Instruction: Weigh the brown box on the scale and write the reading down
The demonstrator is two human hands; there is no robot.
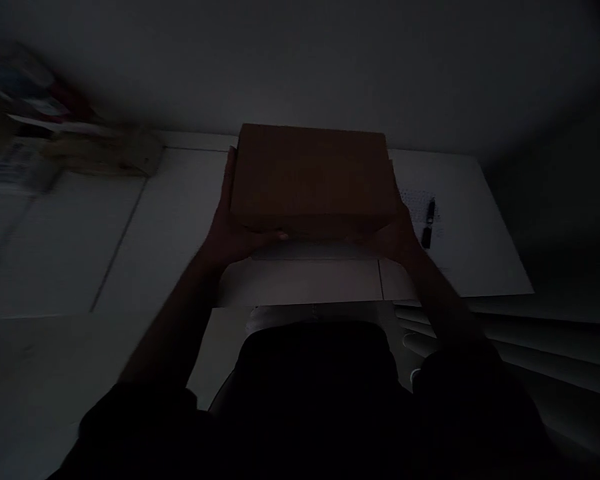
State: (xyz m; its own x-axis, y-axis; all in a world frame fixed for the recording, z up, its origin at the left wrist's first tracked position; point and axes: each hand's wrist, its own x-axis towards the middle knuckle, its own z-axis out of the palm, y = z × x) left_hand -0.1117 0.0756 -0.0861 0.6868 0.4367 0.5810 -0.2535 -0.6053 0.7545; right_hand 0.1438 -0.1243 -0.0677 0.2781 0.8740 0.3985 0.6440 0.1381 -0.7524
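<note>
The scene is dim. A brown cardboard box (313, 177) sits over the white table (170, 227), in front of me. My left hand (233, 223) grips the box's left side, fingers up along its edge and thumb under its near edge. My right hand (397, 237) holds the box's near right corner. Both arms reach forward from my dark sleeves.
A black marker (429, 223) lies on the table right of the box. A blurred pile of papers and packages (65, 143) sits at the far left. A grey wall stands behind the table. Pale slats (520, 360) run at the lower right.
</note>
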